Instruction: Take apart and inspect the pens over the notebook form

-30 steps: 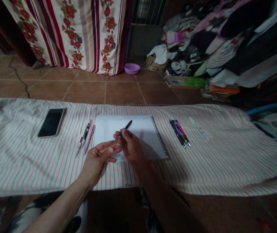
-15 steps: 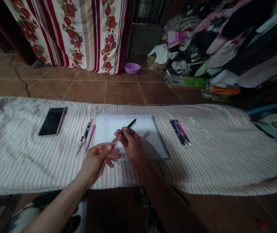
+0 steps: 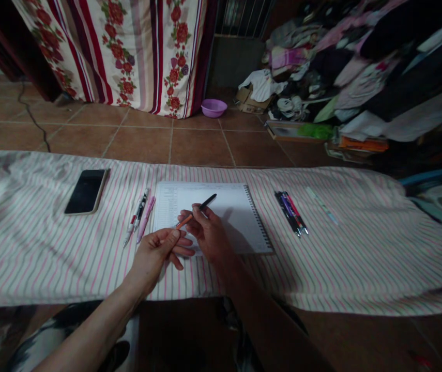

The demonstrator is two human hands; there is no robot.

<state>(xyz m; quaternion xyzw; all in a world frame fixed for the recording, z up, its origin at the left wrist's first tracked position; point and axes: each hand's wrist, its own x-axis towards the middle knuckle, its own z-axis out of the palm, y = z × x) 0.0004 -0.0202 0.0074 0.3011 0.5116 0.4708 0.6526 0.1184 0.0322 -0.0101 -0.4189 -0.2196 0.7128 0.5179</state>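
Note:
Over the spiral notebook (image 3: 224,191), both hands hold one slim pen (image 3: 209,200), its barrel orange toward the lower left and black at the upper right. My left hand (image 3: 157,253) pinches the orange end between thumb and forefinger, the other fingers loosely spread. My right hand (image 3: 209,232) has its thumb and fingers closed around the middle, where orange meets black. Left of the notebook lie a pink pen (image 3: 146,219) and white-and-black pens (image 3: 139,211). To the right is a group of dark, purple and red pens (image 3: 290,212).
A phone (image 3: 86,191) lies on the striped cloth (image 3: 42,248) at the left. A pale patterned pen or strip (image 3: 321,205) rests at the right. Beyond are a tiled floor, a purple basin (image 3: 213,107), a floral curtain (image 3: 143,57) and piled clothes (image 3: 314,62).
The view has shifted slightly, so the surroundings sit a little farther right. Both hands keep their hold on the pen, which is tilted slightly flatter.

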